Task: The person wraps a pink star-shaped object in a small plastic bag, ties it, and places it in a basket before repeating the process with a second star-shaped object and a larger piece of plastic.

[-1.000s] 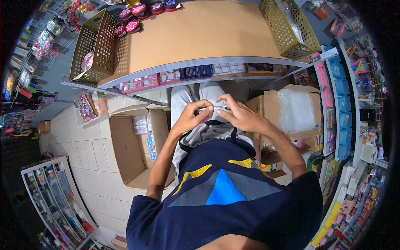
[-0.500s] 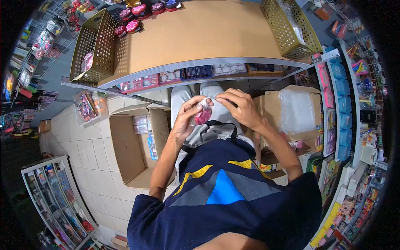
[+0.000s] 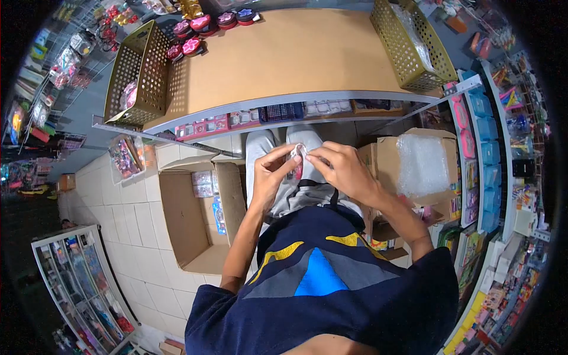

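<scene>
In front of my lap, a small see-through plastic bag (image 3: pixel 293 172) with something pink-red inside hangs from my fingers. My left hand (image 3: pixel 269 177) pinches its twisted whitish top between thumb and forefinger. From the other side, my right hand (image 3: pixel 344 170) grips that same bag neck, thumb and fingertips pressed together. The two sets of fingertips are nearly touching, with a loop of the whitish neck standing up between them. My fingers cover part of the pink-red contents.
A tan shelf (image 3: pixel 284 50) carries two olive perforated baskets (image 3: pixel 155 77) (image 3: pixel 408 53) and several flower-topped round items (image 3: pixel 201 25). An open cardboard box (image 3: pixel 183 236) stands left on the tiles. Right, bubble wrap (image 3: pixel 422 163) lies on another carton. Packed racks line both sides.
My left fingers have moved up to the bag's neck and now meet my right fingertips there. The bag has turned and hangs lower, with less pink showing. The view has shifted slightly.
</scene>
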A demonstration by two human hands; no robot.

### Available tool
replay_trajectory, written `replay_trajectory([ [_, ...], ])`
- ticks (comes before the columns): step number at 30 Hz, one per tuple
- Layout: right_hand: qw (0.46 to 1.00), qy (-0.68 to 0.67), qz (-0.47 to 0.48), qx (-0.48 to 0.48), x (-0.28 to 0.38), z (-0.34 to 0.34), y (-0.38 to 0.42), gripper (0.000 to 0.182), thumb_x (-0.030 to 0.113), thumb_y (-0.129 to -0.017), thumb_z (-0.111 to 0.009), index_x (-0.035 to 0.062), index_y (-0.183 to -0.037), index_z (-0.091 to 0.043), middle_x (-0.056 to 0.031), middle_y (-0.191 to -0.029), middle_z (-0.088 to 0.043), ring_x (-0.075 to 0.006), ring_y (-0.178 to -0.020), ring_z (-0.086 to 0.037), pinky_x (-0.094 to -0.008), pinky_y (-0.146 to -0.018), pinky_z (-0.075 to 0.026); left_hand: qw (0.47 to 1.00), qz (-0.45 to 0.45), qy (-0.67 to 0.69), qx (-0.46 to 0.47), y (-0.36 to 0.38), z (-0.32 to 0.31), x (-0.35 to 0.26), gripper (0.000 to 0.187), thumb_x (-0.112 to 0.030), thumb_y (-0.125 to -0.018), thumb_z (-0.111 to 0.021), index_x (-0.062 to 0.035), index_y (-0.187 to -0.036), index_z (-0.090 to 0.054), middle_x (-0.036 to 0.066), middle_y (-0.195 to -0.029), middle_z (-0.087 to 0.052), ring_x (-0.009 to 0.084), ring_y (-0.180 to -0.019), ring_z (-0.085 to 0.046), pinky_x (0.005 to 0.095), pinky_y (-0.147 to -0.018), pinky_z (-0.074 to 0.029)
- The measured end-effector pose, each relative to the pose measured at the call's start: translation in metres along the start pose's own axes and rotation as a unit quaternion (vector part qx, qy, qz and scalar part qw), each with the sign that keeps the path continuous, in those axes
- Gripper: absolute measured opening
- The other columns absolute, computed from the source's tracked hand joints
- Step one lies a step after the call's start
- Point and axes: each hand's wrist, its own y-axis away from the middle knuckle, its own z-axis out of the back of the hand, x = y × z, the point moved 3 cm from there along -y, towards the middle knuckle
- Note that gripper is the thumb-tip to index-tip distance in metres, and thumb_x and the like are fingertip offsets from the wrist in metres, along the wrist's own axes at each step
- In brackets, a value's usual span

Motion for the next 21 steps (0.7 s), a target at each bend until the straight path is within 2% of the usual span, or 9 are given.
replay_trajectory([
  [3, 0.996, -0.039, 0.068, 0.041, 0.013, -0.013, 0.009, 0.014, 0.01, -0.087, -0.065, -0.003, -0.091, -0.068, -0.0199, -0.081, -0.064, -0.0369, -0.078, -0.063, -0.0437, -0.07, -0.05, 0.992, 0.029, 0.116, -0.028, -0.005, 0.008, -0.011, 0.021, 0.004, -0.089, -0.062, 0.0007, -0.107, -0.072, 0.01, -0.108, -0.068, 0.0125, -0.094, -0.064, 0.0253, -0.082, -0.051],
  [7, 0.996, -0.067, 0.045, 0.047, 0.019, -0.004, 0.011, 0.014, 0.006, -0.087, -0.068, -0.0029, -0.097, -0.069, -0.0191, -0.089, -0.067, -0.0344, -0.077, -0.067, -0.039, -0.068, -0.052, 0.99, -0.062, 0.075, 0.103, 0.001, -0.009, -0.009, 0.014, 0.001, -0.093, -0.06, 0.001, -0.103, -0.07, 0.012, -0.107, -0.068, 0.015, -0.103, -0.062, 0.0266, -0.087, -0.048],
  [10, 0.987, -0.101, 0.12, -0.015, 0.027, 0.004, 0.006, 0.013, 0.008, -0.087, -0.065, -0.003, -0.093, -0.067, -0.0188, -0.084, -0.064, -0.0371, -0.078, -0.064, -0.0424, -0.068, -0.05, 0.986, -0.084, -0.025, 0.139, 0.011, -0.013, 0.033, 0.032, -0.022, -0.105, -0.047, 0.0027, -0.107, -0.067, 0.009, -0.102, -0.068, 0.0142, -0.092, -0.061, 0.0256, -0.082, -0.047],
  [11, 0.994, -0.076, 0.082, 0.006, 0.028, 0.01, 0.004, 0.012, 0.008, -0.087, -0.065, -0.0024, -0.092, -0.067, -0.0182, -0.083, -0.065, -0.0363, -0.077, -0.064, -0.0417, -0.067, -0.05, 0.987, 0.019, 0.029, 0.155, 0.012, -0.003, 0.06, 0.047, -0.032, -0.107, -0.038, 0.0051, -0.106, -0.066, 0.006, -0.096, -0.068, 0.0142, -0.084, -0.06, 0.0267, -0.075, -0.047],
  [12, 0.995, -0.069, 0.07, 0.009, 0.027, 0.016, 0.003, 0.012, 0.008, -0.087, -0.065, -0.0023, -0.092, -0.067, -0.0179, -0.083, -0.065, -0.0359, -0.077, -0.065, -0.0414, -0.067, -0.05, 0.983, 0.02, 0.112, 0.141, 0.014, -0.012, 0.05, 0.049, -0.033, -0.107, -0.036, 0.0043, -0.1, -0.066, 0.005, -0.089, -0.066, 0.0118, -0.077, -0.058, 0.0267, -0.069, -0.046],
  [14, 0.997, -0.054, 0.053, 0.014, 0.024, 0.026, -0.006, 0.011, 0.008, -0.087, -0.065, -0.002, -0.091, -0.067, -0.0174, -0.083, -0.065, -0.0352, -0.076, -0.065, -0.0408, -0.066, -0.05, 0.954, -0.101, 0.071, 0.272, 0.002, -0.015, 0.024, 0.045, -0.032, -0.107, -0.038, 0.0022, -0.094, -0.065, 0.004, -0.085, -0.064, 0.0097, -0.076, -0.058, 0.0243, -0.068, -0.045],
  [15, 0.997, -0.058, 0.042, -0.003, 0.025, 0.03, -0.009, 0.011, 0.009, -0.087, -0.066, -0.0018, -0.09, -0.068, -0.0161, -0.08, -0.065, -0.0311, -0.069, -0.064, -0.0382, -0.062, -0.049, 0.959, -0.042, 0.047, 0.277, 0.001, -0.014, 0.007, 0.035, -0.027, -0.105, -0.046, 0.0003, -0.092, -0.063, 0.004, -0.085, -0.063, 0.0108, -0.078, -0.058, 0.025, -0.071, -0.045],
  [19, 0.997, -0.051, 0.001, -0.05, 0.008, 0.03, -0.016, 0.012, 0.008, -0.086, -0.07, -0.0017, -0.092, -0.071, -0.0105, -0.073, -0.063, -0.0146, -0.057, -0.054, -0.0288, -0.053, -0.042, 0.972, -0.005, 0.122, 0.201, -0.01, -0.004, 0.005, 0.021, -0.02, -0.099, -0.056, -0.0003, -0.099, -0.062, 0.005, -0.091, -0.062, 0.0125, -0.088, -0.057, 0.0265, -0.08, -0.045],
  [21, 0.996, -0.065, -0.011, -0.066, 0.004, 0.022, -0.014, 0.011, 0.008, -0.086, -0.069, -0.0019, -0.093, -0.071, -0.0105, -0.073, -0.063, -0.0149, -0.057, -0.054, -0.0288, -0.053, -0.042, 0.965, 0.017, 0.206, 0.162, -0.01, -0.003, 0.004, 0.02, -0.019, -0.097, -0.059, -0.0005, -0.104, -0.063, 0.005, -0.097, -0.063, 0.0136, -0.095, -0.058, 0.0273, -0.087, -0.044],
])
